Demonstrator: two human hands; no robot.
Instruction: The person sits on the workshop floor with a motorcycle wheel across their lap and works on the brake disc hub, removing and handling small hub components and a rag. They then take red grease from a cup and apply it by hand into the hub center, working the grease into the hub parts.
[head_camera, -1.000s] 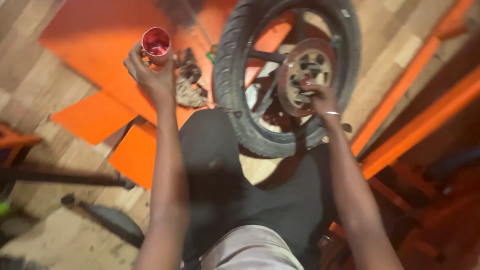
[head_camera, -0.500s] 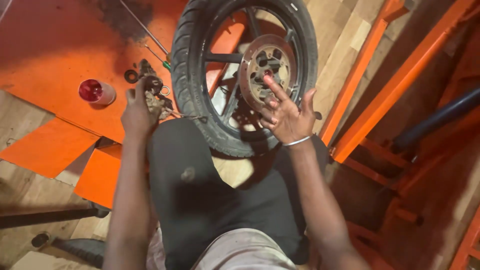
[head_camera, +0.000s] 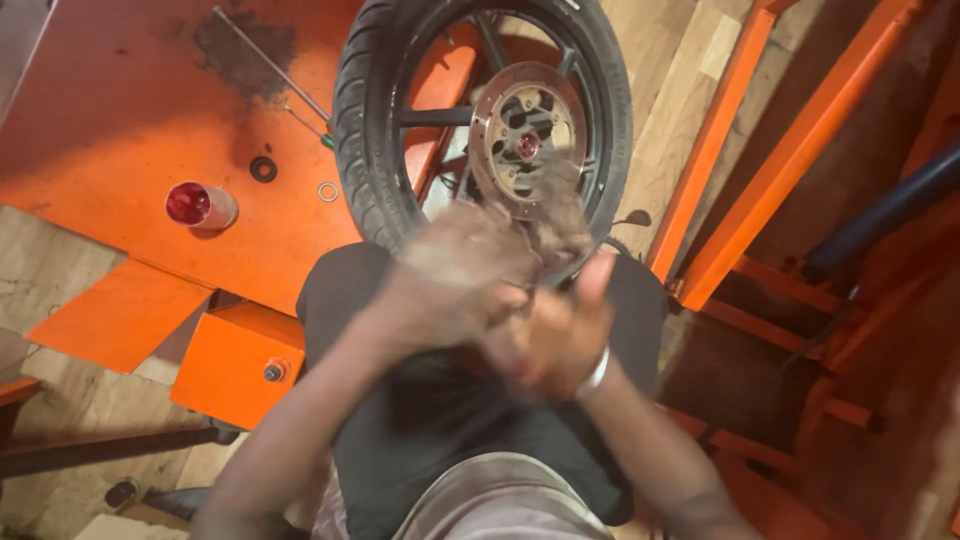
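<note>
Left hand (head_camera: 455, 275) and right hand (head_camera: 550, 335) blurred, pressed together, grip unclear, motorcycle wheel (head_camera: 480, 120) with brake disc (head_camera: 527, 140) just beyond them, red-capped container (head_camera: 200, 206) far left

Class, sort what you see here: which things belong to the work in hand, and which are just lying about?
In hand:
- left hand and right hand, blurred, pressed together
- motorcycle wheel with its brake disc, just beyond the hands

Lying about:
- red-capped container on the orange platform
- black ring and metal washer
- thin rod
- orange frame rails
</note>
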